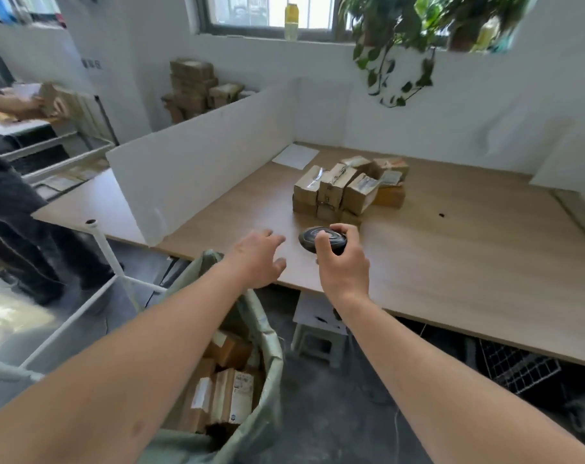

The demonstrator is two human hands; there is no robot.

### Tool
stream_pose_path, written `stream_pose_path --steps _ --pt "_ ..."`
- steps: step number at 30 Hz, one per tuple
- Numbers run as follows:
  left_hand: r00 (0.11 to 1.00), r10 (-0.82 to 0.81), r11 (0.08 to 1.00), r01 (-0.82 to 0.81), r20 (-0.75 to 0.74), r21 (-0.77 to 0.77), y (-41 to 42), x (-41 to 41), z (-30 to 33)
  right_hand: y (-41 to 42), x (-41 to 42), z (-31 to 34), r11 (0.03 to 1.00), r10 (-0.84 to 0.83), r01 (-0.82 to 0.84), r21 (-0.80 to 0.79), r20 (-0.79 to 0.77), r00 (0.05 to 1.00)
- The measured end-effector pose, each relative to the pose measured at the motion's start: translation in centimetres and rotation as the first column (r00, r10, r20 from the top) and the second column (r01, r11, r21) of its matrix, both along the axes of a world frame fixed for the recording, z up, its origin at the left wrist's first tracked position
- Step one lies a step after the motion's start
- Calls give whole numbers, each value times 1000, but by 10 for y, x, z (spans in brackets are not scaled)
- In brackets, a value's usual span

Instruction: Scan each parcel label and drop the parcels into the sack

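Near the table's front edge, my right hand (343,262) grips the scanner (321,240); my left hand (259,259) reaches with fingers spread. Parcels (346,187) sit at twelve o'clock, sack (251,329) at six; I'd grab a label-up one

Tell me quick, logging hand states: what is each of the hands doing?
Left hand: open, fingers spread, holding nothing.
Right hand: grips the black scanner.

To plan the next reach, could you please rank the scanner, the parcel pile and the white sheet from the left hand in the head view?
1. Scanner, just right of the left hand.
2. Parcel pile, beyond it.
3. White sheet, far back.
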State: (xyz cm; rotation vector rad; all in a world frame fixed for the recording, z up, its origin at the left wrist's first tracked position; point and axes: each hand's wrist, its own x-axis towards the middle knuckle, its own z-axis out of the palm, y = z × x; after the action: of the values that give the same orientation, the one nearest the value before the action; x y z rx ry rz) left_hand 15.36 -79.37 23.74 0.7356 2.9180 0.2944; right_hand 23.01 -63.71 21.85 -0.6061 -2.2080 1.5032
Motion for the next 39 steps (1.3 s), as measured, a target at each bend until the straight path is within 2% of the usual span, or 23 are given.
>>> stream_pose_path --steps 8,23,30,39 --pt "985 -123 991 127 -125 28 127 -23 52 111 5 44 993 -117 116 -15 -82 990" --pt "960 -211 974 221 -185 39 372 -87 101 338 -38 90 988 -154 155 2 -118 981" --pt "958 -237 966 250 -163 62 447 -171 102 409 -117 99 979 -196 201 22 -133 971" --pt "943 -304 951 309 -138 18 519 -344 71 472 -274 79 960 -273 276 39 -74 959"
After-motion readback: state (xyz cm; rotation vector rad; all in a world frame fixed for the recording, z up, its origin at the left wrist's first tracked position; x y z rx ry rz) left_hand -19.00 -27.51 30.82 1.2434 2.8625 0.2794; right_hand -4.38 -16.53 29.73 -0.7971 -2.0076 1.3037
